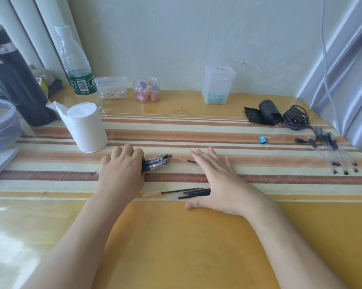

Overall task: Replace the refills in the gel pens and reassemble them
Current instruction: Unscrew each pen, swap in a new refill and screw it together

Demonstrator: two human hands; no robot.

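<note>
Left hand (121,170) fingers clamp black plastic gel pens (156,162); right hand (215,184) lies spread flat over thin black refills (188,192), which may roll if nudged.

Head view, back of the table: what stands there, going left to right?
Black flask → water bottle → low clear box → jar of coloured pieces → tall clear box → black roll → coiled black cable.
</note>
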